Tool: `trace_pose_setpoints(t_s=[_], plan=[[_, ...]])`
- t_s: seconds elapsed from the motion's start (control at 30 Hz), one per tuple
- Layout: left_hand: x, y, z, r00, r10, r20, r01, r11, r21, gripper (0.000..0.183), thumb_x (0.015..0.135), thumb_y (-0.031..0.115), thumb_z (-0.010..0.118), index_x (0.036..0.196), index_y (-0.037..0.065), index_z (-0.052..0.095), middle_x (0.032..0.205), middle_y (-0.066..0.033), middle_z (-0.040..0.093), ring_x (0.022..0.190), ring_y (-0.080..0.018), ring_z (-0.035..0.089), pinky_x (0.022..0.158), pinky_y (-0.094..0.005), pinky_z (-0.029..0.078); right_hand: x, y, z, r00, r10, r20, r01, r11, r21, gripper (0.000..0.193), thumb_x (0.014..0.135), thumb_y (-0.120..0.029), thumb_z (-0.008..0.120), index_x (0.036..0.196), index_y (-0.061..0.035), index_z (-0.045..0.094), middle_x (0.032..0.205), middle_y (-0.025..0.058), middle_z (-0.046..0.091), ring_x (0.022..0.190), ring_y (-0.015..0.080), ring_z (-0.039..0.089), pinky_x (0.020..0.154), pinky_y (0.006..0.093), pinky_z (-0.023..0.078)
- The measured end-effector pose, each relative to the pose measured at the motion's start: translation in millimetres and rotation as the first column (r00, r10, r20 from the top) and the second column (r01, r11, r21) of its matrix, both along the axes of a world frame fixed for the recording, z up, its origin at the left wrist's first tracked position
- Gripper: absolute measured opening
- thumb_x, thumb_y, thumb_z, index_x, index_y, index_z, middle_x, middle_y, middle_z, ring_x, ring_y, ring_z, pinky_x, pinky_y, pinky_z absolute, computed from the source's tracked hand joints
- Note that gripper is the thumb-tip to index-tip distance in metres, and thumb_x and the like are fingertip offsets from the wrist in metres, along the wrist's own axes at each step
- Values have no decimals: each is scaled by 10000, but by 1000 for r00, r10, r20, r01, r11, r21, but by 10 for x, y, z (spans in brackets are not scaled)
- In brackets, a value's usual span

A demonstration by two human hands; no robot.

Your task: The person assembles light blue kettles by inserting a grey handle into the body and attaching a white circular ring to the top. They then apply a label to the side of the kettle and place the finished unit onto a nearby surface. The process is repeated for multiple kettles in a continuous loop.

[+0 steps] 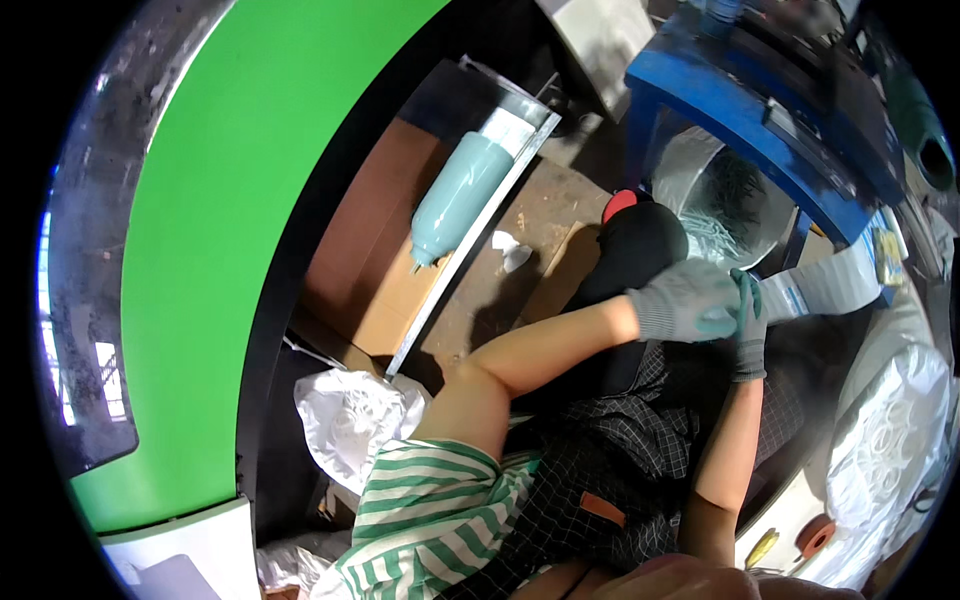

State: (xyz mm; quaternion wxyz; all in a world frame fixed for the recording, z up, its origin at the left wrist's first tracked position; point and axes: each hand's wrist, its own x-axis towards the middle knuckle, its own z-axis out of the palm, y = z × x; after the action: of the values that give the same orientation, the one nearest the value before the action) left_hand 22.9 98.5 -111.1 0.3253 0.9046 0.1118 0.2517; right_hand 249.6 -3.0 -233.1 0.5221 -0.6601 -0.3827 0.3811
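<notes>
Both my hands wear grey knit gloves with green-coated fingers, and they meet in front of my lap. My left hand [685, 303] reaches across from the left, smeared by motion, so its fingers do not show clearly. Against its fingertips is my right hand [750, 320], raised with the fingers bent closed. Anything pinched between them is too small or hidden to make out. Just right of the right hand lies a white cylindrical thing [835, 285] with blue marks. Behind the hands, a clear plastic bag [668, 175] contains pale green and dark strips [712, 238].
A blue metal stand [690, 62] rises at far right. A pale green cylinder [463, 198] with a rounded end lies in a metal-edged tray at left. White bags with rings stand at lower left [335, 435] and right [880, 440]. A green panel [200, 250] borders the left.
</notes>
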Motion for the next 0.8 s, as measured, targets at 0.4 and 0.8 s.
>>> trace_pose_setpoints(t_s=[0.4, 0.8], plan=[[-4543, 1098, -1985, -240, 918, -317, -952, -159, 260, 1338, 527, 540, 954, 1540, -101, 361, 1530, -328, 442, 1430, -460, 418, 1243, -471, 309, -532, -174, 418, 981, 182, -72, -190, 974, -125, 296, 1053, -100, 636, 1315, 37, 654, 1159, 41, 694, 1019, 114, 640, 908, 258, 513], [-5095, 1048, -2607, 160, 774, -613, -987, 140, -82, 731, 635, 488, 938, 1221, 99, 739, 1100, -132, 782, 1035, -305, 747, 843, -449, 595, -1145, -715, 803, 955, 116, -271, -203, 927, -316, 330, 1038, -124, 653, 1338, 13, 632, 1163, 25, 699, 1053, 84, 620, 941, 245, 504]])
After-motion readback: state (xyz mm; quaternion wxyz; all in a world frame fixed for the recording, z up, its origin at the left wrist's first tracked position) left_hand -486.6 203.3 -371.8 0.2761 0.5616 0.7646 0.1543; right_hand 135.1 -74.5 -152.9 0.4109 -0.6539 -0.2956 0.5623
